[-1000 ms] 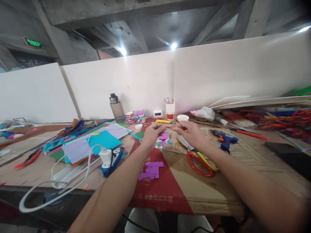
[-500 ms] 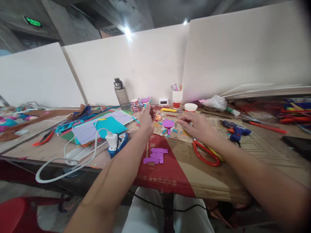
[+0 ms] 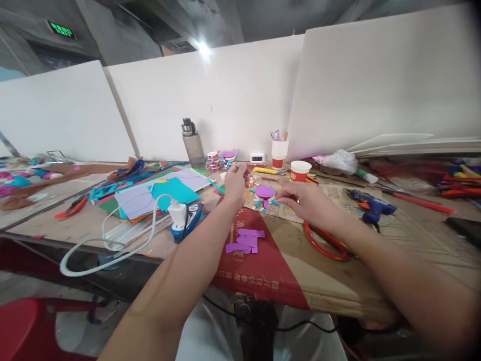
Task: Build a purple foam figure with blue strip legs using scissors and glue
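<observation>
While the left hand [image 3: 236,181] is raised, its fingers are pinched; anything held cannot be told. The right hand [image 3: 306,203] is laid loosely open beside the purple cutout [image 3: 264,191].

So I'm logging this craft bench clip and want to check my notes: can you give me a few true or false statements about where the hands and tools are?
1. The left hand is raised above the table, fingers pinched together. True.
2. The right hand grips the red-handled scissors. False: the scissors lie on the table beside the wrist, unheld.
3. The blue glue gun lies to the right of the right hand. True.
4. The purple round piece sits inside the paper cup. False: it lies on the cardboard between the hands.
</observation>
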Available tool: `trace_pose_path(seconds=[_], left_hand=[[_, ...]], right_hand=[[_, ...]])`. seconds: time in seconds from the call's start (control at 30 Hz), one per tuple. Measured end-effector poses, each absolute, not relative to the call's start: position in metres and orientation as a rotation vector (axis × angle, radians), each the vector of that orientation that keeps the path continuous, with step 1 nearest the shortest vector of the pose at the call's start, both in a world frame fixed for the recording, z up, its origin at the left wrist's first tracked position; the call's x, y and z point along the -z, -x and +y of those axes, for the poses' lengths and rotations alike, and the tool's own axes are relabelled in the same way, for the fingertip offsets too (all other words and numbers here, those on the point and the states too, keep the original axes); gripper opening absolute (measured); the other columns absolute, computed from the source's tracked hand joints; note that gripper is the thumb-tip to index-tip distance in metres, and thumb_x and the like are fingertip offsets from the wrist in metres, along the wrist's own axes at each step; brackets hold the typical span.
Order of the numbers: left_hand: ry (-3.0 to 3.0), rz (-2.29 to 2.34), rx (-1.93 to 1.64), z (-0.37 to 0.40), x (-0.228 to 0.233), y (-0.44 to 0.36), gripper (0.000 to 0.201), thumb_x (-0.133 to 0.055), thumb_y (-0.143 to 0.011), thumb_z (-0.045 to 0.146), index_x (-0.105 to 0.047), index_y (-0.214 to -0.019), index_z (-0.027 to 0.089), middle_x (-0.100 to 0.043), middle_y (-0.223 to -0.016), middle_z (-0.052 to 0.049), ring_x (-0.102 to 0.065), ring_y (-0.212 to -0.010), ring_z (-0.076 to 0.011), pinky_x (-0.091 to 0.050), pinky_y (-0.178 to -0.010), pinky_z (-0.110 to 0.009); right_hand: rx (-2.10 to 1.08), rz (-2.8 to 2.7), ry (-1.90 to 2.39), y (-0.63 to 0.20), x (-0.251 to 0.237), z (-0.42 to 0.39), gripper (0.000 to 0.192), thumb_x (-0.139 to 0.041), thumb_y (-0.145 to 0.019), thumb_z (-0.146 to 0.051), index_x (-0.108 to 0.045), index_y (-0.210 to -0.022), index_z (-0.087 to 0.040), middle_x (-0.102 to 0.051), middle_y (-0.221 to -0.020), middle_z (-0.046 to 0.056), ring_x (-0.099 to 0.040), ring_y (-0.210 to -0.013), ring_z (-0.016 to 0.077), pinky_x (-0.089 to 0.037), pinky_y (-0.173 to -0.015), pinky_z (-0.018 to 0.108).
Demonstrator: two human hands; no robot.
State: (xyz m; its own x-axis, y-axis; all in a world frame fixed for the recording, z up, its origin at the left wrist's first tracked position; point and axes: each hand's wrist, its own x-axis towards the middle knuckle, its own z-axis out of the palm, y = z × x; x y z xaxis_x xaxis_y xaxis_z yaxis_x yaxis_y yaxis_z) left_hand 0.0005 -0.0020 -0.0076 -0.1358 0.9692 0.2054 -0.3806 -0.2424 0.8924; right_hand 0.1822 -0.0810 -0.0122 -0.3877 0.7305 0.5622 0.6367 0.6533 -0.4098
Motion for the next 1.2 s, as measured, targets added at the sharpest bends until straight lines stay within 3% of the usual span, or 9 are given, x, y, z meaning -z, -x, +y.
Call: trace_pose_path(seconds=[0.13, 0.33, 0.47, 0.63, 0.73, 0.97, 1.1, 1.2], left_hand=[[-1.073, 0.873, -1.621, 0.002, 0.013, 0.001, 0.008, -0.064, -0.076, 0.018, -0.056, -0.077, 0.016, -0.050, -0.059, 0.006, -0.040, -0.047, -0.0042, -0.028, -0.046, -0.018], [-1.446, 1.144, -1.403, 0.009, 0.023, 0.007, 0.013, -0.061, -0.081, 0.026, -0.062, -0.077, 0.014, -0.059, -0.068, 0.001, -0.049, -0.057, -0.0078, -0.038, -0.058, -0.021], [-2.005, 1.418, -1.008, 0.011, 0.035, 0.003, 0.016, -0.062, -0.080, 0.026, -0.068, -0.088, 0.014, -0.069, -0.089, -0.007, -0.060, -0.083, -0.0175, -0.044, -0.080, -0.029], [-2.473, 1.547, -0.618, 0.009, 0.046, -0.002, 0.042, -0.071, -0.074, 0.044, -0.070, -0.104, 0.014, -0.066, -0.109, -0.015, -0.056, -0.108, -0.0314, -0.040, -0.095, -0.040], [-2.509, 1.605, -0.574, 0.007, 0.046, -0.003, 0.044, -0.074, -0.071, 0.042, -0.070, -0.104, 0.013, -0.065, -0.110, -0.018, -0.054, -0.112, -0.0352, -0.038, -0.099, -0.043], [-2.364, 1.563, -0.646, 0.006, 0.044, -0.005, 0.034, -0.068, -0.078, 0.040, -0.071, -0.100, 0.015, -0.070, -0.104, -0.015, -0.062, -0.105, -0.0315, -0.044, -0.091, -0.038], [-2.246, 1.533, -0.728, 0.008, 0.045, -0.007, 0.025, -0.071, -0.076, 0.026, -0.071, -0.099, 0.015, -0.071, -0.104, -0.013, -0.065, -0.101, -0.0275, -0.047, -0.090, -0.037], [-2.162, 1.460, -0.829, 0.011, 0.047, -0.009, 0.031, -0.073, -0.072, 0.016, -0.070, -0.103, 0.013, -0.071, -0.105, -0.012, -0.065, -0.098, -0.0229, -0.049, -0.090, -0.034]], right_hand=[[-0.051, -2.039, 1.170, -0.183, 0.007, -0.086, 0.042, -0.045, -0.095, -0.039, -0.059, -0.060, -0.022, -0.060, -0.059, 0.003, -0.051, -0.057, 0.0165, -0.036, -0.058, 0.030], [0.164, -1.967, 1.158, -0.189, 0.010, -0.079, 0.034, -0.051, -0.093, -0.037, -0.066, -0.068, -0.020, -0.067, -0.085, 0.009, -0.058, -0.091, 0.0248, -0.043, -0.086, 0.038], [0.165, -2.009, 1.219, -0.192, 0.018, -0.072, 0.026, -0.053, -0.090, -0.033, -0.070, -0.077, -0.018, -0.067, -0.092, 0.011, -0.059, -0.093, 0.0253, -0.044, -0.088, 0.040], [0.118, -2.062, 1.335, -0.193, 0.024, -0.067, 0.019, -0.057, -0.087, -0.030, -0.072, -0.081, -0.019, -0.067, -0.098, 0.012, -0.061, -0.098, 0.0272, -0.044, -0.091, 0.043], [0.077, -2.077, 1.409, -0.193, 0.026, -0.065, 0.016, -0.059, -0.086, -0.029, -0.072, -0.082, -0.019, -0.067, -0.101, 0.012, -0.061, -0.098, 0.0273, -0.044, -0.092, 0.043], [0.018, -2.081, 1.474, -0.194, 0.028, -0.064, 0.017, -0.058, -0.088, -0.028, -0.072, -0.083, -0.019, -0.068, -0.095, 0.011, -0.063, -0.089, 0.0237, -0.045, -0.084, 0.036], [-0.006, -2.084, 1.520, -0.194, 0.029, -0.064, 0.019, -0.055, -0.089, -0.028, -0.072, -0.085, -0.019, -0.068, -0.091, 0.009, -0.063, -0.084, 0.0215, -0.045, -0.080, 0.034], [-0.083, -2.055, 1.556, -0.193, 0.026, -0.065, 0.016, -0.056, -0.089, -0.026, -0.070, -0.088, -0.019, -0.069, -0.092, 0.008, -0.063, -0.085, 0.0202, -0.045, -0.080, 0.032]])
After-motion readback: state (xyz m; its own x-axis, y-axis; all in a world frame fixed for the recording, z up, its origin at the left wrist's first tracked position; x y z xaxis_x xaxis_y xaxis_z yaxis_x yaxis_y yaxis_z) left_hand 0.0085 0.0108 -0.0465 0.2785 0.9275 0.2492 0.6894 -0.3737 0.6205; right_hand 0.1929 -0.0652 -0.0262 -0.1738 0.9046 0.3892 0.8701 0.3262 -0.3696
